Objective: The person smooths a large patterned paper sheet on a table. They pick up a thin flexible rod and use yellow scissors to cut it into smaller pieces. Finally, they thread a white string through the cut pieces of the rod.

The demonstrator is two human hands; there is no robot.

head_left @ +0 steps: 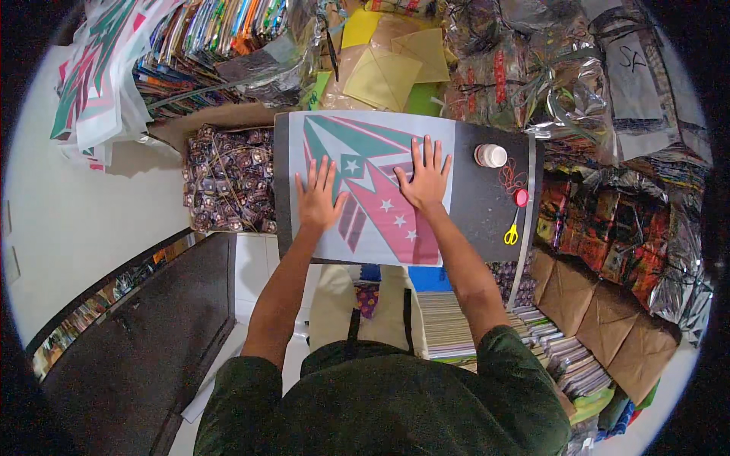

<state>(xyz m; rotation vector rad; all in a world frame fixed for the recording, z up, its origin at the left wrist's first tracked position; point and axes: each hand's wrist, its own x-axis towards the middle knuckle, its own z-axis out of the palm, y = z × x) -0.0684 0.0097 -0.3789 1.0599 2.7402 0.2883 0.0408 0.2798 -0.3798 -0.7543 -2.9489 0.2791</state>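
A white sheet [378, 201] printed with a pointed green, red and white design and white stars lies flat on a dark tabletop [490, 216]. My left hand [318, 199] rests palm down on its left part, fingers spread. On its right part lies my right hand [426, 176], also flat with the fingers apart. Neither hand grips anything. To the right of the sheet are a small white container [491, 156], a tangle of reddish thread [512, 181], a round red item [520, 197] and yellow-handled scissors [511, 232].
Left of the table stands a box of small dark packets [228, 178]. Similar printed sheets [103, 80] hang at the upper left. Yellow paper pieces [384, 76], stacked packets [228, 45] and plastic-wrapped bundles [547, 83] crowd the far side. Brown wrapping [601, 319] is at the right.
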